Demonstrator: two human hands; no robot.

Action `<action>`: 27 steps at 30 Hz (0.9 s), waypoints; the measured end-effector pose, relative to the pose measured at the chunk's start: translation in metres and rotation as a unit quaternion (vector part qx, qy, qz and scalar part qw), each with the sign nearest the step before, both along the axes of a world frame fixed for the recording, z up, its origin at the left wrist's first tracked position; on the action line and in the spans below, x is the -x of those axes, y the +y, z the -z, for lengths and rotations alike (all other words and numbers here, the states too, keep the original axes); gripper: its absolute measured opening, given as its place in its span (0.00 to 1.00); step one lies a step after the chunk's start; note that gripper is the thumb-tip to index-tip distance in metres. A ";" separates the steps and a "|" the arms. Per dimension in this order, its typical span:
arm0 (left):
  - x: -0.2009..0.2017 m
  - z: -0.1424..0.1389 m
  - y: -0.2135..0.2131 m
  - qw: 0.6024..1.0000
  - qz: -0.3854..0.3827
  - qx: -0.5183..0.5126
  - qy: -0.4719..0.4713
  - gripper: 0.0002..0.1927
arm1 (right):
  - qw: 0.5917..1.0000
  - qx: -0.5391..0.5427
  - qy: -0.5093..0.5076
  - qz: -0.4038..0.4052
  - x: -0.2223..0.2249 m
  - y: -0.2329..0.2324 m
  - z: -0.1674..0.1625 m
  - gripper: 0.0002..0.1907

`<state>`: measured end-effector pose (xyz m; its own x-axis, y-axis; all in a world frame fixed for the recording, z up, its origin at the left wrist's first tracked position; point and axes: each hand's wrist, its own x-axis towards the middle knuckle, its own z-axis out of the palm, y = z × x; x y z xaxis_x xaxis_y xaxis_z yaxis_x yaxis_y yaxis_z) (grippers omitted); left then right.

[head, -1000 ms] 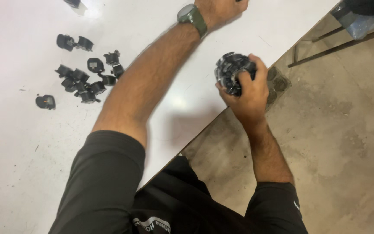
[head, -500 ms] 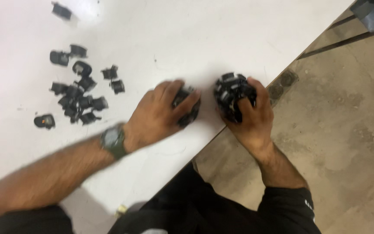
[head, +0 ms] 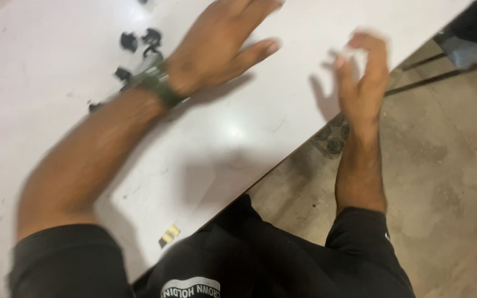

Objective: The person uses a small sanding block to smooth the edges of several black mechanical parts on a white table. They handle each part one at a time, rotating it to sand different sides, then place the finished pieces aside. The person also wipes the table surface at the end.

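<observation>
Change: half a second ago both hands were cupped over clumps of small black parts at the table's near edge; now both are lifted and spread, and those clumps are out of view
Left hand [head: 216, 47]: blurred, fingers stretched out flat above the white table [head: 260, 127], released, holding nothing
Right hand [head: 360, 83]: raised over the table's right edge, fingers loosely curled and apart, released, nothing in it
Watch [head: 158, 88]: dark green band on the left wrist
Black parts [head: 139, 44]: a few small dark pieces lie scattered on the table at far left, partly hidden behind the left wrist, well apart from the right hand
Floor piece [head: 332, 138]: a dark round-celled object lies on the concrete floor [head: 443, 182] just below the right wrist, beside the table edge
Yellow-and-black tag [head: 169, 234]: on the table's near edge, close to the black shirt [head: 260, 265]
</observation>
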<state>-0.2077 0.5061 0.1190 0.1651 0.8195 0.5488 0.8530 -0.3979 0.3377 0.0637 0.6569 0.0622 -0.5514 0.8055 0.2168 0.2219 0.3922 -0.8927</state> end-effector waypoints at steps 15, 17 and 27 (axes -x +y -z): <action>-0.129 0.062 -0.347 0.928 -0.254 0.271 -0.027 0.16 | 0.881 -0.295 -0.308 -0.206 0.056 -0.091 0.027 0.50; -0.138 0.070 -0.368 0.944 -0.272 0.183 -0.029 0.09 | 0.854 -0.305 -0.326 -0.268 0.067 -0.135 0.025 0.51; -0.180 0.049 -0.556 0.897 -0.410 0.061 -0.153 0.06 | 0.753 -0.412 -0.218 -0.465 0.148 -0.317 0.011 0.57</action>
<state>-0.0275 -0.0501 0.0704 -0.6644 0.6531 0.3633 0.7016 0.3777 0.6042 -0.0843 0.3395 0.0508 -0.9572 -0.2816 0.0671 -0.2892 0.9394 -0.1838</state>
